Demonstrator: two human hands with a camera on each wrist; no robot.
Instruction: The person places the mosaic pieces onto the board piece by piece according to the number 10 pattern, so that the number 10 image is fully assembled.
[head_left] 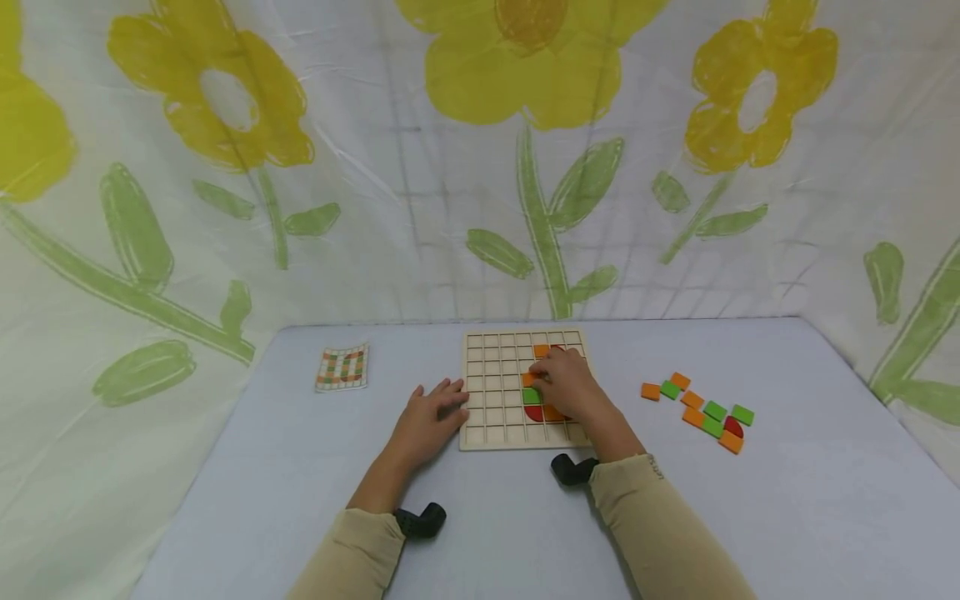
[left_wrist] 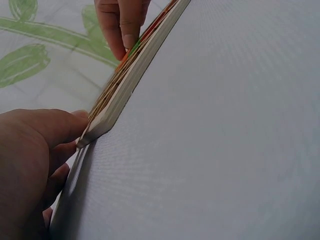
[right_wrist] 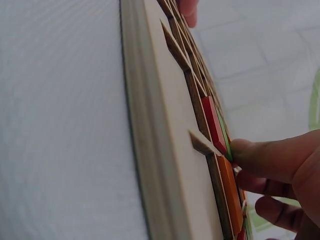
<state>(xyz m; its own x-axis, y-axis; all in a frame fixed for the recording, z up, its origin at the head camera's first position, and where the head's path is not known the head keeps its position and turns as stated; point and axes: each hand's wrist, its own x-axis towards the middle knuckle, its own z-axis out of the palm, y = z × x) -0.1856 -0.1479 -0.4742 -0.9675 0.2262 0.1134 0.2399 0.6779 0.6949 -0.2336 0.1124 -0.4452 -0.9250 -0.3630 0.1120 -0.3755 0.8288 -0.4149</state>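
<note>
A pale wooden grid board [head_left: 491, 417] lies on the table. At its left edge is my left hand [head_left: 429, 423], fingers loosely extended and thumb touching the corner area, as the left wrist view shows [left_wrist: 30, 155]. Over the board's right half, my right hand [head_left: 573, 385] pinches an orange square tile [head_left: 528, 380] at a cell, thumb and forefinger close to the surface. Below it sit a green tile [head_left: 532, 397] and a red rounded tile [head_left: 533, 413], with another orange tile [head_left: 553, 413] beside the red one. An orange tile [head_left: 541, 351] lies higher up. My right hand covers some cells.
Loose orange, green and red tiles [head_left: 713, 411] lie scattered right of the board. A small pattern card [head_left: 342, 367] with coloured squares lies at the far left. Behind the table hangs a white cloth [head_left: 360, 250] printed with flowers.
</note>
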